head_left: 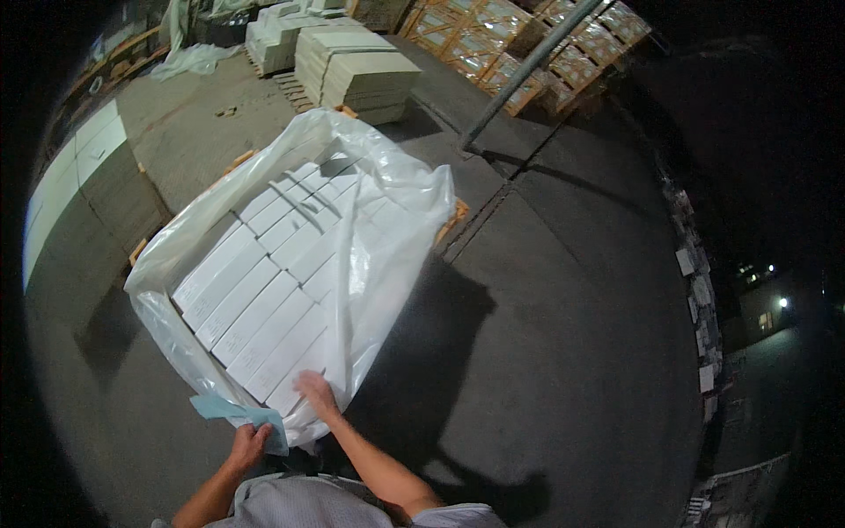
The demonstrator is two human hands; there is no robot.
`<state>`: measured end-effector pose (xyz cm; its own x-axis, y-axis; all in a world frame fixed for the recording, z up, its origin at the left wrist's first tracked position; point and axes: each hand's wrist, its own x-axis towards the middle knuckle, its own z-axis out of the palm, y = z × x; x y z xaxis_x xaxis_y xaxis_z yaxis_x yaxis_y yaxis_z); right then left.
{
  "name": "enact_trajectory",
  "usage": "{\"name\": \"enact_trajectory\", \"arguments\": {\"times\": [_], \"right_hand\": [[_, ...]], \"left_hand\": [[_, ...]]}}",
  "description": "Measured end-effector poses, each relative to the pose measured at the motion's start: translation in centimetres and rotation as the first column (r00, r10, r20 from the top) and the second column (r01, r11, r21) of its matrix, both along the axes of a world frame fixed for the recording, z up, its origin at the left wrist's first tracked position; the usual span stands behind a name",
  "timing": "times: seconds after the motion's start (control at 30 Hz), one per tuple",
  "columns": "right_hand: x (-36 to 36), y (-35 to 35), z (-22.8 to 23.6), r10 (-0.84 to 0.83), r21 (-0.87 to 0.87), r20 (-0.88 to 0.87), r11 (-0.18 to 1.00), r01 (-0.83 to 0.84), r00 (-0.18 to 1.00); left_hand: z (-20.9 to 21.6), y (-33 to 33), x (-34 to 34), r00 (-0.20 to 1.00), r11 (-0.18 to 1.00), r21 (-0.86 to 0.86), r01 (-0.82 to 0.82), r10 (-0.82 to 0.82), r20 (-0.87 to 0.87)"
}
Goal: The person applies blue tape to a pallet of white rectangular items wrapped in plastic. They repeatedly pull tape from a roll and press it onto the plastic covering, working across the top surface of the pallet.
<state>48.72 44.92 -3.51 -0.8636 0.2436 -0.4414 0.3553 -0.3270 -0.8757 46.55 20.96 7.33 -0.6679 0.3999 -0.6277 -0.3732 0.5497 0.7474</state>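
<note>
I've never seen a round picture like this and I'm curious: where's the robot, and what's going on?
There's no robot here! A person wears a camera on their head. It looks down through a very wide lens, so straight edges bend and the corners go dark.

The two bare hands are the wearer's own. The left hand holds a pale blue sheet. The right hand reaches over long white boxes; I can't tell whether it touches them. The boxes lie in rows, with milky see-through plastic around them and over some.
</note>
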Motion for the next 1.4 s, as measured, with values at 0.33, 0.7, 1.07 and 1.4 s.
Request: {"name": "enact_trajectory", "arguments": {"times": [0.33,0.7,1.07,1.4], "right_hand": [[8.3,0.4,10.0,0.275,-0.164,-0.217,0.936,-0.313,0.937],[12.9,-0.7,15.6,0.336,-0.157,-0.124,0.922,-0.353,0.934],[17.6,-1.3,20.4,0.312,0.013,0.002,0.950,-0.312,0.950],[20.8,1.3,16.8,0.251,0.323,0.265,0.886,-0.331,0.931]], "left_hand": [[10.2,8.5,1.1,0.855,0.850,0.165,-0.500,0.454,0.251],[11.7,11.0,0.4,0.846,0.769,0.359,-0.530,0.448,0.290],[12.1,8.1,-2.4,0.833,0.699,0.475,-0.534,0.339,0.437],[8.6,8.4,-3.5,0.807,0.710,0.390,-0.586,0.467,0.363]]}}
